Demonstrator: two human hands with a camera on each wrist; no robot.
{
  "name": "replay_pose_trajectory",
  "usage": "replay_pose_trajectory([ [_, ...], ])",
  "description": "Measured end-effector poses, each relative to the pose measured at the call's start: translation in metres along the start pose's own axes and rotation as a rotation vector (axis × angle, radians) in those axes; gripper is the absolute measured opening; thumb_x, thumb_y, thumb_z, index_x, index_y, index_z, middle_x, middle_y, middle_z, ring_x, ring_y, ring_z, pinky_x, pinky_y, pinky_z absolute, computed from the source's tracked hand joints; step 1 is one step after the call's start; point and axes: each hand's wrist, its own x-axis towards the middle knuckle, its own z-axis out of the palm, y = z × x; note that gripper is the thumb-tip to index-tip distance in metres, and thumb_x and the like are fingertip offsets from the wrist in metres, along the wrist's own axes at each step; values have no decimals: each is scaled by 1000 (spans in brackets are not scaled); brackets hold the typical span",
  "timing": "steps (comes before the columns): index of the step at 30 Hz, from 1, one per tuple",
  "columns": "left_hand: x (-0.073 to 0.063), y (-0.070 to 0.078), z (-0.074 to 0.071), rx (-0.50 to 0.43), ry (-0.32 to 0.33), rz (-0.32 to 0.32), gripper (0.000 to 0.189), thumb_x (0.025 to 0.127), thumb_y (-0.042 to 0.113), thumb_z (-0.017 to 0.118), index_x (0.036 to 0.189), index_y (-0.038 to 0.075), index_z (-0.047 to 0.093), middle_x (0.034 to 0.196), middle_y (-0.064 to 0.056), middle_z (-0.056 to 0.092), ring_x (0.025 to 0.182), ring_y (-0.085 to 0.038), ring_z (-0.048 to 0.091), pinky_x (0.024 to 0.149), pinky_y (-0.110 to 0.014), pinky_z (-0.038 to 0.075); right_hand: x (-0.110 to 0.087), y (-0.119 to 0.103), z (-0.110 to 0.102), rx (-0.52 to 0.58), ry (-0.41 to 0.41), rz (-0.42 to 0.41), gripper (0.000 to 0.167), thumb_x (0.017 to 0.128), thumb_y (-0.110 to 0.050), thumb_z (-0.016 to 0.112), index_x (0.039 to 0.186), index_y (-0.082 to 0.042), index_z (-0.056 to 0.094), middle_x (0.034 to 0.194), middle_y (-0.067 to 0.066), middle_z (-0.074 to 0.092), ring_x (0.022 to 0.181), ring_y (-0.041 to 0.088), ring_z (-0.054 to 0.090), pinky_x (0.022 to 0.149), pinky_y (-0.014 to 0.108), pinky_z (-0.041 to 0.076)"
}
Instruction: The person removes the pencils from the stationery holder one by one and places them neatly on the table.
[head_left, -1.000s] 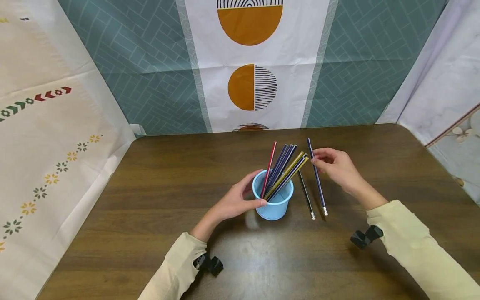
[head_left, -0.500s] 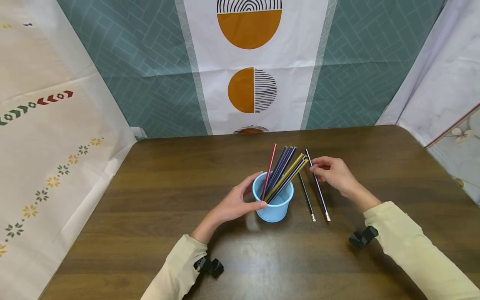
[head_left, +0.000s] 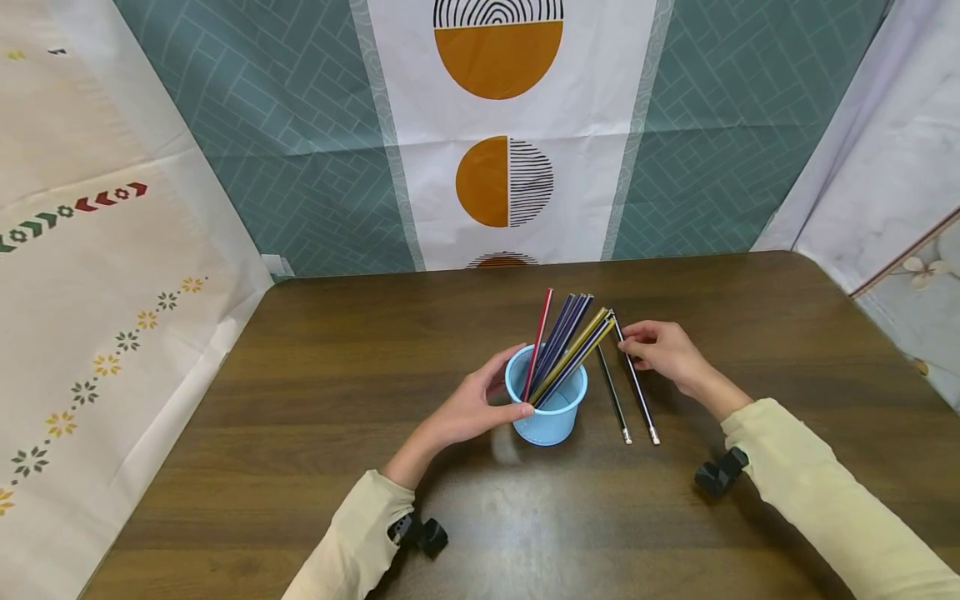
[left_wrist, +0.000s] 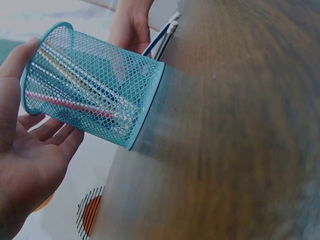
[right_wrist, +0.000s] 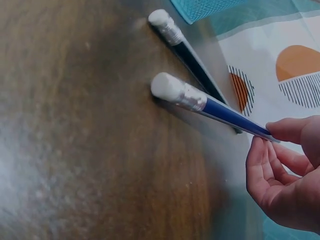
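Note:
A light-blue mesh pencil cup [head_left: 543, 430] stands on the wooden table, my left hand [head_left: 474, 408] gripping its side with thumb and fingers around the rim. Inside lean a red pencil [head_left: 537, 343], several blue pencils and yellow-striped pencils [head_left: 573, 352], tilted right. My right hand [head_left: 664, 353] pinches a blue pencil [right_wrist: 227, 114] between thumb and fingertips. Its white eraser [right_wrist: 167, 87] end points toward me, low over or on the table; contact is unclear. Left of it a dark pencil [head_left: 614, 395] lies on the table, also eraser end nearest me.
The brown wooden table [head_left: 337, 358] reaches back to a teal and white patterned cloth [head_left: 517, 117]. Pale cloths hang on the left [head_left: 97, 292] and right [head_left: 885, 150]. A black wrist camera [head_left: 722, 473] sits below each sleeve cuff.
My right hand has come slightly nearer and lower with the blue pencil, whose far end has dropped toward the table. My left hand keeps its hold on the pencil cup.

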Motion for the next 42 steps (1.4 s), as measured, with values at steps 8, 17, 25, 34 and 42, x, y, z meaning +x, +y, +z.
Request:
replay_pose_trajectory([
  [8,0,0,0,5,-5,-11,78,87,20,74,151,9,30,145,-11,42,129,-24,46,104,-37,39,3,5,4,-21,7,40,32,93,-3,60,118,17,54,98,16,63,74,8,56,62,24,54],
  [17,-1,1,-1,3,2,-15,77,87,19,74,150,11,31,145,-11,42,129,-24,45,104,-37,39,6,9,9,-149,41,63,33,94,-9,61,118,13,57,106,24,61,83,22,58,65,25,55],
  [25,-1,1,-1,7,-2,-13,78,87,21,74,151,9,30,145,-11,42,129,-25,45,105,-38,39,6,8,12,-191,60,66,33,94,-9,61,117,13,57,104,24,60,85,25,58,63,25,56],
  [34,2,-1,0,-4,-2,-1,79,87,24,74,151,11,30,146,-11,41,130,-24,45,105,-37,38,6,10,10,-197,76,40,32,93,-9,64,115,13,59,103,25,61,74,19,60,59,25,55],
  [42,0,-2,-1,-3,-4,-11,78,87,22,75,151,11,30,145,-11,42,130,-23,45,105,-37,38,5,11,12,-193,82,40,31,92,-10,65,114,11,59,99,22,62,71,18,59,57,24,54],
])
